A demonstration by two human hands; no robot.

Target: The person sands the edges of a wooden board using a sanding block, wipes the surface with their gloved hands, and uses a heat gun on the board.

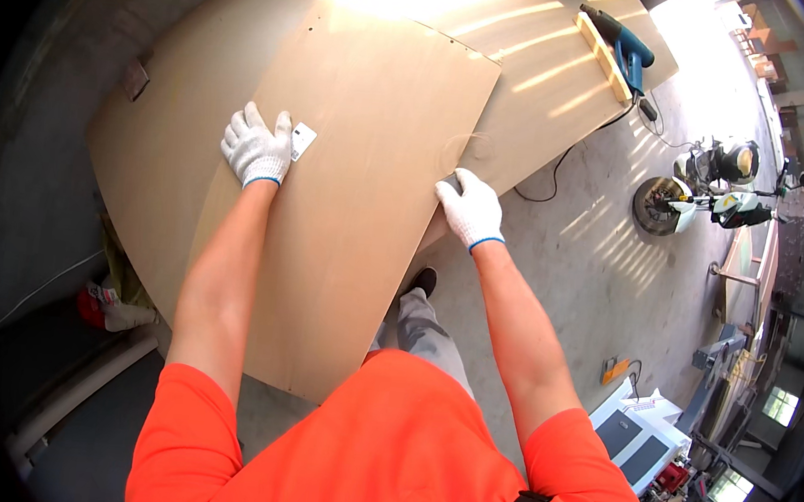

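A large light-brown wooden panel [363, 152] lies in front of me on a bigger board [160, 115]. My left hand [257, 148], in a white knit glove, rests flat on the panel with its fingers spread. Beside its thumb is a small white label or card [304, 139] with dark print. At the panel's right edge is my gloved right hand [473, 209], its fingers closed. A bit of something greyish shows at those fingertips, too small to name. Just beyond them a thin curled strand [478, 149] shows near the edge.
A blue-and-black power tool [621, 45] lies at the far right of the boards beside a wooden strip [603, 56]; its black cord [553, 183] hangs toward the concrete floor. A motorcycle [713, 192] stands to the right. A white-and-grey machine [639, 434] is at the lower right.
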